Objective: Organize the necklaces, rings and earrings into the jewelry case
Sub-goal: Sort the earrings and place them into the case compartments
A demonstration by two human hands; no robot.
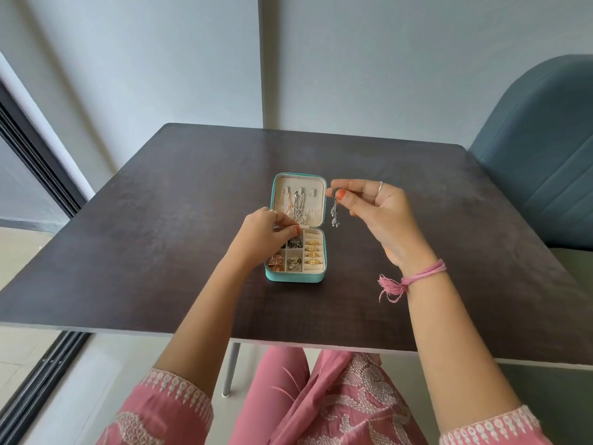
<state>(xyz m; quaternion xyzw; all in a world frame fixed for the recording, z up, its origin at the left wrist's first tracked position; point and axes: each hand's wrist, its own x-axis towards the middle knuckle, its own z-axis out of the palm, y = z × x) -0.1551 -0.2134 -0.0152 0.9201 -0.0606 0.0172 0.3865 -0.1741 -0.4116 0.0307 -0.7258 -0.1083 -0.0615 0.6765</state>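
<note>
My right hand (373,216) is raised just right of the open lid of the teal jewelry case (296,277), thumb and forefinger pinching the top of a dark silver dangling earring (334,211). The piece hangs free in the air, its lower cluster level with the hinge of the case and not touching anything. It looks light and jointed, so I expect it to swing and twist with any quick move. The hook end, where I have it now, is the sensible place to hold; the hanging part would fold or tangle if squeezed.

My left hand (261,232) sits over the far left corner of the tray, fingers curled down into a compartment there. I cannot tell whether they hold anything.

In the lid, gold and silver necklaces (295,205) hang from two of the three hooks. The right column of the tray holds gold rings (313,252) in its rolls, and small earrings lie in the middle and near left compartments. The case rests near the middle of the dark wooden table (160,252).
</note>
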